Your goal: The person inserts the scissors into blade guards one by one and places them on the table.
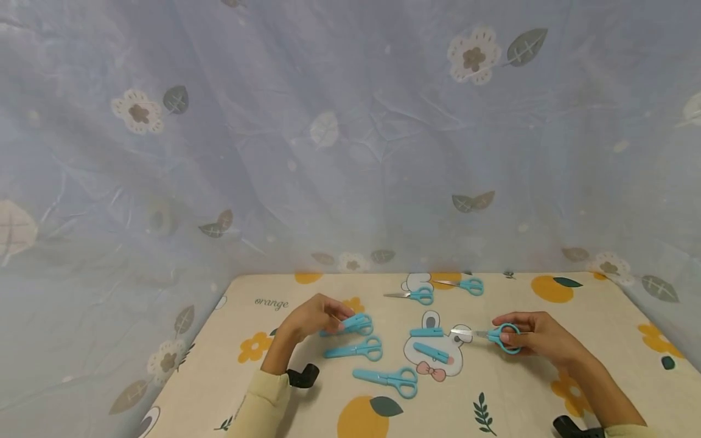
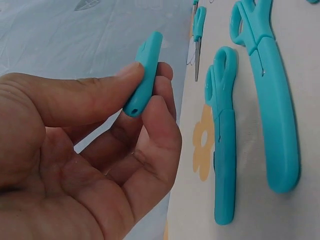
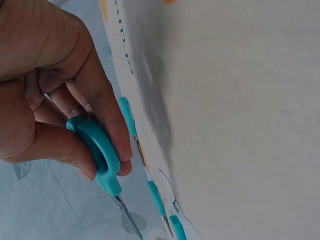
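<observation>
My left hand (image 1: pixel 313 317) pinches a small turquoise blade cover (image 2: pixel 150 67) between thumb and fingers, above the far capped scissors (image 1: pixel 362 324). Two more capped scissors, the middle pair (image 1: pixel 350 350) and the near pair (image 1: pixel 386 378), lie closer to me. On the right, my right hand (image 1: pixel 539 334) grips the turquoise handle of uncapped scissors (image 3: pixel 106 157), their bare blades pointing left. Two loose blade covers, an upper one (image 1: pixel 426 332) and a lower one (image 1: pixel 431 353), lie on the cloth between my hands.
Two uncapped scissors, a left pair (image 1: pixel 421 295) and a right pair (image 1: pixel 472 286), lie near the table's back edge. The table has a cream printed cloth (image 1: pixel 438 407). A pale flowered curtain (image 1: pixel 350 152) hangs behind and at the sides.
</observation>
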`<state>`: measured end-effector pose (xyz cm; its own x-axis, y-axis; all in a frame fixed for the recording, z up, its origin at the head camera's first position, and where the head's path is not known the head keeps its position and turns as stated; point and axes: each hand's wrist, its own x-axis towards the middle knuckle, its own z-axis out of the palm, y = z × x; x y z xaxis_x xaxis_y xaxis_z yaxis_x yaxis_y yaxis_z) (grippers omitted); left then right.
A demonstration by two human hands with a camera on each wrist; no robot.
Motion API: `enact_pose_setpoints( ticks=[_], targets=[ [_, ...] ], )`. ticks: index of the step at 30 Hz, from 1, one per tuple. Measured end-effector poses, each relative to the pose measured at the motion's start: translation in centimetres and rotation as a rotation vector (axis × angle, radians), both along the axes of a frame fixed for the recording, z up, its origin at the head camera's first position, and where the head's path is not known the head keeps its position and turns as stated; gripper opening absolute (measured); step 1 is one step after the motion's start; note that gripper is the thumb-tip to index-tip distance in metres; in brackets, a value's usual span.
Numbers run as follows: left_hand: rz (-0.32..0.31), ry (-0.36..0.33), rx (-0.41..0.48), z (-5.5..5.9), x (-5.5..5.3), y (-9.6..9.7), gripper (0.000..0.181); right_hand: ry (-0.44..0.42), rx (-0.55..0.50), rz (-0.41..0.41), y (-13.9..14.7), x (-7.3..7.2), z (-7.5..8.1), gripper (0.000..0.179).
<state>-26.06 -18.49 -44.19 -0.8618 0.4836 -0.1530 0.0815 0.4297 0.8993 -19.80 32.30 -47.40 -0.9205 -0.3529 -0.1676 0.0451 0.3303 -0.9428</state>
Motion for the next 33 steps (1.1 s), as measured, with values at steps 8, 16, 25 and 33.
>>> enact_pose_setpoints(
  ticks=[8, 16, 25, 33],
  targets=[
    [-0.03, -0.04, 0.038, -0.1, 0.1, 0.2, 0.034, -0.03, -0.085, 0.039, -0.3, 0.2, 0.2, 0.053],
    [-0.056, -0.055, 0.026, 0.1, 0.4, 0.6, 0.031, -0.063, -0.128, 0.039, -1.1, 0.3, 0.0, 0.051],
    [-0.083, -0.084, 0.016, 0.2, 0.5, 1.0, 0.032, -0.073, -0.147, 0.064, -2.1, 0.6, -0.2, 0.05],
    [-0.105, -0.092, 0.025, 0.4, 0.8, 1.6, 0.033, -0.068, -0.137, 0.094, -3.0, 0.4, -0.3, 0.053]
  ],
)
